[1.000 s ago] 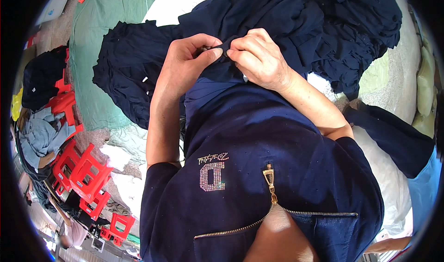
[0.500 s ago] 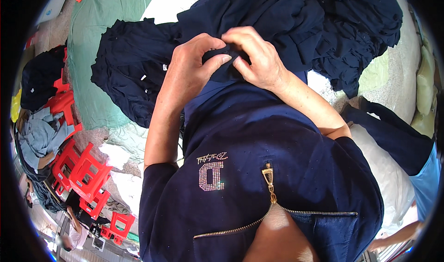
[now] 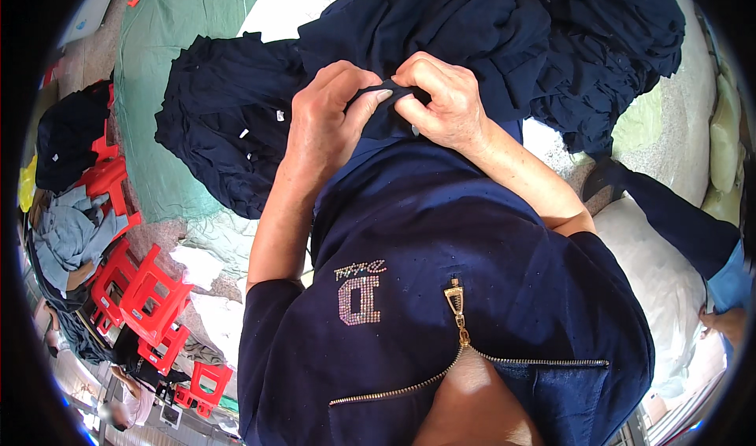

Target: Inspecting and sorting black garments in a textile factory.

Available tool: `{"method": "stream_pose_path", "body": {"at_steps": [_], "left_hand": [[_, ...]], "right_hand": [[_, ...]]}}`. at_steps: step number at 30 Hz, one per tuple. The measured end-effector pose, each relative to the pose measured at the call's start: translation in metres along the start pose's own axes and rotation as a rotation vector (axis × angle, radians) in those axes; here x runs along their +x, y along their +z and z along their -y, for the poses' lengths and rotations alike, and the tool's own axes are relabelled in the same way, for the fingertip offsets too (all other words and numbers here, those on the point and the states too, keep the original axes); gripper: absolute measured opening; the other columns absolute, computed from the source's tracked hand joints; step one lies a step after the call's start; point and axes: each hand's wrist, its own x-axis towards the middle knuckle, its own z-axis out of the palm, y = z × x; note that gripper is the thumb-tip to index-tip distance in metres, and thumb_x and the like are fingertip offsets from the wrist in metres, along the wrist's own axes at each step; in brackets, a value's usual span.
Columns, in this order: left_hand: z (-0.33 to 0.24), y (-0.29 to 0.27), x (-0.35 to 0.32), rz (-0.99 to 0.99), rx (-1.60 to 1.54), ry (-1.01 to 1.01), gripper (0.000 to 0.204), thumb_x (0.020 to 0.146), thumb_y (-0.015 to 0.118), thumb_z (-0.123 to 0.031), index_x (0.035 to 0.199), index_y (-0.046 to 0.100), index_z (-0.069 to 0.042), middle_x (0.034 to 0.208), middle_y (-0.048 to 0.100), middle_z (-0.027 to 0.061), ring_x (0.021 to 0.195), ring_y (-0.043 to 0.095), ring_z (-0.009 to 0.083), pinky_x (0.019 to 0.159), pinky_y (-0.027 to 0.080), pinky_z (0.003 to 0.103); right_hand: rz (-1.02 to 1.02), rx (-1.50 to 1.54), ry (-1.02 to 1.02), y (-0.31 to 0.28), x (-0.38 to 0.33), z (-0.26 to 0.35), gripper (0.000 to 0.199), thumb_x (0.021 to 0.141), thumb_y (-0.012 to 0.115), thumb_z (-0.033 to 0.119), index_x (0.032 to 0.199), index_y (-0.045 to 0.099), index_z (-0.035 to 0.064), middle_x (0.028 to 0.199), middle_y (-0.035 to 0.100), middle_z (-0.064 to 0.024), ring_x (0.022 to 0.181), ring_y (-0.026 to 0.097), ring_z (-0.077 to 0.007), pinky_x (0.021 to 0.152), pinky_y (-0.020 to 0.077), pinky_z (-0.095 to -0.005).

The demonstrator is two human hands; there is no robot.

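Note:
A dark navy garment (image 3: 382,119) lies across my lap, one edge of it raised between my two hands. My left hand (image 3: 327,119) pinches that edge between thumb and fingers. Close beside it, fingertips almost meeting, my right hand (image 3: 445,103) grips the same cloth with bent fingers. A tiny pale object shows just under the right hand's fingers; I cannot make out what it is. More dark garments (image 3: 449,21) are heaped beyond my hands, and the part at the left bears small white labels.
Green sheeting (image 3: 173,107) covers the floor at the left, near several red plastic stools (image 3: 153,292) and clothes. To the right lies a white sack (image 3: 654,288). Another person's dark-clothed leg (image 3: 669,210) and hand (image 3: 724,324) show at the right edge.
My right hand has closed onto the cloth edge, where its fingers were looser and blurred before. At the right, the other person's legs and hand have shifted.

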Motion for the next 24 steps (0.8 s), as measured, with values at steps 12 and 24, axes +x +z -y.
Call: {"method": "stream_pose_path", "body": {"at_steps": [12, 24], "left_hand": [[-0.001, 0.030, 0.002, -0.386, 0.454, 0.343, 0.022, 0.065, 0.075, 0.000, 0.081, 0.063, -0.009, 0.072, 0.057, -0.0007, 0.066, 0.056, 0.0171, 0.077, 0.039, 0.035], [0.009, 0.031, -0.003, -0.361, 0.090, 0.269, 0.022, 0.068, 0.072, 0.006, 0.087, 0.065, -0.005, 0.073, 0.063, 0.0050, 0.059, 0.056, 0.0216, 0.054, 0.045, 0.032]], "right_hand": [[-0.059, -0.139, -0.309, -0.003, 0.008, -0.002, 0.015, 0.072, 0.076, 0.000, 0.078, 0.062, 0.0011, 0.073, 0.060, -0.0078, 0.061, 0.059, -0.0194, 0.055, 0.0479, -0.0282], [-0.053, -0.084, -0.389, -0.012, 0.009, 0.000, 0.023, 0.065, 0.074, -0.007, 0.086, 0.068, -0.0026, 0.076, 0.066, -0.0135, 0.064, 0.065, -0.0225, 0.059, 0.0533, -0.0307]]}}
